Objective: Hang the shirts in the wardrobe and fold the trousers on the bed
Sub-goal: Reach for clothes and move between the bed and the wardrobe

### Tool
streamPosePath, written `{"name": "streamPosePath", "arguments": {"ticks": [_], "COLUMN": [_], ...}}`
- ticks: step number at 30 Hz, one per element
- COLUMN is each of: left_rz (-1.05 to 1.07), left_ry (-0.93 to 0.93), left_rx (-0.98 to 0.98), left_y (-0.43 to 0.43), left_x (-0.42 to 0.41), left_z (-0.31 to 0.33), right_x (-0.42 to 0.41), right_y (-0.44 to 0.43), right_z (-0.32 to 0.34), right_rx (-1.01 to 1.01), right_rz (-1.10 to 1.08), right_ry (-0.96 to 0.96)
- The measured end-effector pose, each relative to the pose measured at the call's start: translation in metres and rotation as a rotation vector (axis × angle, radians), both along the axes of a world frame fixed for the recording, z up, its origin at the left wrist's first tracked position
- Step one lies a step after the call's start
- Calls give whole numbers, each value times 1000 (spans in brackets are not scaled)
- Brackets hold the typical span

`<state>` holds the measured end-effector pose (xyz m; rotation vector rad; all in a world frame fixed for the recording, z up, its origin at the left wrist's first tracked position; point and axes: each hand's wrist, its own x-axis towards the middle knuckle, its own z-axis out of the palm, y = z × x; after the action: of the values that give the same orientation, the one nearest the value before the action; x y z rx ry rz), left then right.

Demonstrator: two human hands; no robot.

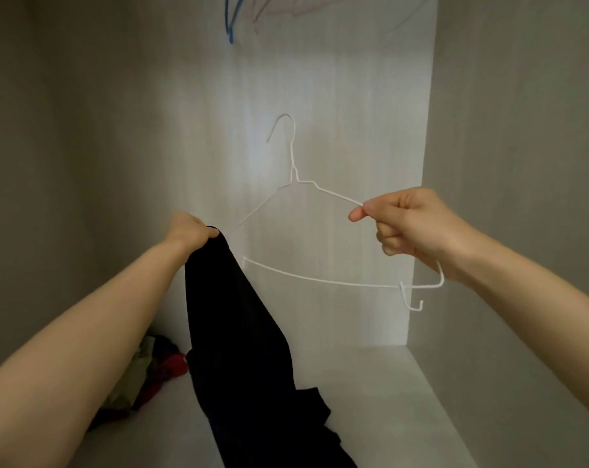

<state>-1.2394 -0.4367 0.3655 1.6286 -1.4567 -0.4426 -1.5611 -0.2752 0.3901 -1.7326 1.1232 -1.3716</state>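
Hanger-loading step, shirt-hanging half of task. R hand (418,224) pinches white wire hanger (293,173) on its R shoulder wire. Thumb and forefinger are closed on the wire, other fingers curled under. Hook stands up and away from the pinch, toward wardrobe back wall (320,79). Bottom bar runs below the pinch, its small side hook just under the wrist.

L hand (191,228) grips black garment (239,315) at a top edge, fingers bunched round the cloth. Rest of cloth hangs down from that grip; lower end lies crumpled on wardrobe floor (370,400). Hanger's L shoulder tip ends just beside the L grip; whether it touches the cloth cannot be told. Garment type is not legible: too dark, no collar or sleeve seen.

Judgement: hanger not yet inside garment. Next move prob. calls for finding the neck opening w/ L hand and feeding the free hanger shoulder into it, R pinch holding frame level. Thin wire may twist in a two-finger pinch, so a firmer hold nr the neck may help. Hook then goes up beside blue hanger (231,28), well above both grips.

Pile of mixed clothes (151,373) (red, olive) lies below L forearm, apart from either grip.
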Motion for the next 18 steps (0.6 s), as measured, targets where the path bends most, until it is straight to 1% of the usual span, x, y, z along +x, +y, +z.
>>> {"name": "streamPosePath", "arguments": {"ticks": [4, 7, 9, 11, 15, 18], "left_rz": [70, 124, 111, 70, -44, -24], "left_ry": [-13, -24, 27, 25, -138, -364], "left_rx": [76, 115, 124, 123, 63, -16], "left_y": [0, -1, -2, -2, -2, -1], "left_x": [17, 29, 36, 39, 35, 34], "left_z": [-27, -42, -48, -50, -46, -46], "right_x": [14, 18, 19, 22, 29, 28], "right_y": [-2, -4, -7, -10, -17, -21], "right_z": [-5, -8, -12, -16, -23, -20], "right_rx": [-13, 19, 41, 42, 38, 28], "right_rz": [39, 85, 116, 112, 84, 61], "right_ry": [59, 101, 103, 124, 171, 217]}}
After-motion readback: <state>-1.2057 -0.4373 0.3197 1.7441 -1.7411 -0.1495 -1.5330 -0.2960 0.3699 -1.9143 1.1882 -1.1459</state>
